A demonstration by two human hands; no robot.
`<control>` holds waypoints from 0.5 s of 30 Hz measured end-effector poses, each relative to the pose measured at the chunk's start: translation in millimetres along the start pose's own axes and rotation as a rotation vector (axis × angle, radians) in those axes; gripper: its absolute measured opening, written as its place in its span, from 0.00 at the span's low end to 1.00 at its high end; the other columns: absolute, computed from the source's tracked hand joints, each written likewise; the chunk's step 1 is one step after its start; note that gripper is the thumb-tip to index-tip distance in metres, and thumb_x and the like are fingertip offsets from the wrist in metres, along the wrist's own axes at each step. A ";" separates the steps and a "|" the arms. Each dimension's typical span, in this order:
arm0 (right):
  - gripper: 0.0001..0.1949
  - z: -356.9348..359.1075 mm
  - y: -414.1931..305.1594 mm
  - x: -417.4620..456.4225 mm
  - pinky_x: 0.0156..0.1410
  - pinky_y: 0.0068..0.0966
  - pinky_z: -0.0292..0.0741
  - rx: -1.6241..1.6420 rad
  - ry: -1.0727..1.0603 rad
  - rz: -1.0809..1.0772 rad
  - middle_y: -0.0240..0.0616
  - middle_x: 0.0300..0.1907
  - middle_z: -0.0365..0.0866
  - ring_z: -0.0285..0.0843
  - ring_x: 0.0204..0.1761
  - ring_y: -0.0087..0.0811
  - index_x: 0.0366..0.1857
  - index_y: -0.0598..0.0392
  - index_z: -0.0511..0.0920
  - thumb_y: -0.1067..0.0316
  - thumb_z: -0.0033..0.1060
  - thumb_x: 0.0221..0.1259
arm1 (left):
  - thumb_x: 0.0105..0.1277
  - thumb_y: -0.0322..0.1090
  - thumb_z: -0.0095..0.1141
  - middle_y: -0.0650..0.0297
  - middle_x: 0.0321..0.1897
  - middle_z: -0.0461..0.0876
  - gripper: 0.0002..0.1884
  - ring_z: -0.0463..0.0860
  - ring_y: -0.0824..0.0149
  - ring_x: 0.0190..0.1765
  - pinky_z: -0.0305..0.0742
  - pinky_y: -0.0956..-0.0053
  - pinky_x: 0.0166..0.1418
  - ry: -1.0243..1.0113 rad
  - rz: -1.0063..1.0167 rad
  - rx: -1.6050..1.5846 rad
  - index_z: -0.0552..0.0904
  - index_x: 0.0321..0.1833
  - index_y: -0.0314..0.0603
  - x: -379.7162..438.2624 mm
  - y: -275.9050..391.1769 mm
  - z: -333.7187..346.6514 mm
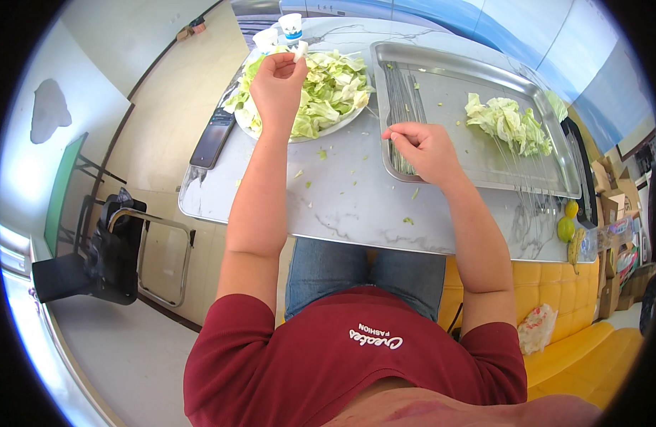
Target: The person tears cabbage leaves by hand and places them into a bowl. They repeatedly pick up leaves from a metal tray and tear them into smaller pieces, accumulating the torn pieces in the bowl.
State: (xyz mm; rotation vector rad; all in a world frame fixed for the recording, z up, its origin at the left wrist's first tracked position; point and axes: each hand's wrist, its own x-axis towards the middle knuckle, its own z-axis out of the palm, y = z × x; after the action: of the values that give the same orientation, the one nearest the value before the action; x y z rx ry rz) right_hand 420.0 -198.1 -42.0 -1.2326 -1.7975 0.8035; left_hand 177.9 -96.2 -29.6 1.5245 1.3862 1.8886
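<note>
My left hand [278, 88] pinches a small whitish piece of cabbage [301, 50] above a heaped plate of torn cabbage leaves [328, 96]. Between the fingertips of my right hand [426, 152] is a thin metal skewer [374, 112], its far end pointing to the plate. A pale yellowish leaf piece [361, 99] appears at that end. My right hand is over the near left edge of a shallow metal tray [445, 101]. Many bare skewers [400, 96] lie along the tray's left side. Several skewers threaded with cabbage [509, 123] rest at its right, their handles over the near rim.
Two paper cups [291, 26] stand behind the plate, and a phone [213, 139] lies at its left. Yellow-green fruits [566, 229], a banana [575, 246] and a plastic bottle [605, 237] are at the right corner. Leaf scraps dot the marble-patterned table [349, 213].
</note>
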 end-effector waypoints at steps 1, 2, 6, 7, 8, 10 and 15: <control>0.09 0.6 -0.7 -0.4 0.24 0.22 0.57 -0.006 0.009 -0.006 0.26 0.14 0.67 0.57 0.18 0.15 0.38 0.59 0.85 0.70 0.56 0.63 | 0.60 0.32 0.67 0.60 0.35 0.87 0.11 0.87 0.70 0.40 0.80 0.77 0.46 0.014 0.033 0.028 0.83 0.42 0.33 -1.6 0.6 0.7; 0.09 1.3 -1.2 -0.6 0.24 0.22 0.57 -0.012 0.019 -0.012 0.27 0.14 0.67 0.57 0.18 0.16 0.37 0.59 0.85 0.70 0.56 0.63 | 0.59 0.32 0.67 0.60 0.34 0.88 0.11 0.87 0.70 0.39 0.80 0.77 0.46 0.028 0.065 0.055 0.83 0.41 0.33 -2.8 0.9 1.5; 0.09 4.0 -0.4 -1.1 0.24 0.21 0.57 -0.004 0.032 -0.026 0.28 0.14 0.67 0.58 0.18 0.15 0.38 0.60 0.85 0.69 0.56 0.63 | 0.59 0.32 0.67 0.60 0.35 0.88 0.12 0.86 0.72 0.39 0.79 0.78 0.47 0.051 0.131 0.144 0.84 0.42 0.32 -4.4 4.2 2.4; 0.09 4.6 -0.4 -1.6 0.24 0.21 0.57 0.003 0.034 -0.031 0.28 0.14 0.68 0.58 0.18 0.15 0.38 0.61 0.85 0.69 0.56 0.63 | 0.59 0.33 0.67 0.61 0.35 0.88 0.12 0.86 0.71 0.39 0.79 0.78 0.47 0.045 0.127 0.140 0.84 0.42 0.32 -4.5 4.0 2.9; 0.09 5.4 -0.4 -2.0 0.24 0.21 0.57 0.010 0.036 -0.036 0.28 0.14 0.68 0.58 0.18 0.15 0.38 0.61 0.85 0.69 0.56 0.64 | 0.59 0.33 0.67 0.61 0.35 0.88 0.12 0.87 0.71 0.39 0.79 0.78 0.47 0.039 0.122 0.137 0.84 0.42 0.33 -4.6 3.4 3.6; 0.09 9.0 1.2 -1.4 0.24 0.21 0.57 0.015 0.053 -0.066 0.28 0.14 0.68 0.58 0.18 0.15 0.38 0.61 0.85 0.69 0.56 0.65 | 0.58 0.32 0.67 0.60 0.34 0.88 0.12 0.87 0.70 0.38 0.80 0.77 0.46 0.008 0.126 0.140 0.84 0.41 0.34 -6.4 2.5 5.2; 0.09 13.1 1.7 -0.3 0.25 0.21 0.58 0.061 0.104 -0.036 0.28 0.15 0.67 0.58 0.19 0.15 0.40 0.60 0.85 0.69 0.56 0.66 | 0.57 0.30 0.68 0.60 0.31 0.88 0.11 0.88 0.69 0.37 0.80 0.76 0.44 -0.091 0.177 0.068 0.85 0.41 0.35 -25.4 17.9 23.2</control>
State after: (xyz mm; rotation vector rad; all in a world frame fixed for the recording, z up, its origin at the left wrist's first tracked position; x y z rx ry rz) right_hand 409.3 -198.7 -49.8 -1.1782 -1.6947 0.7540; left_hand 212.9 -112.9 -29.8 1.7963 1.3263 1.8632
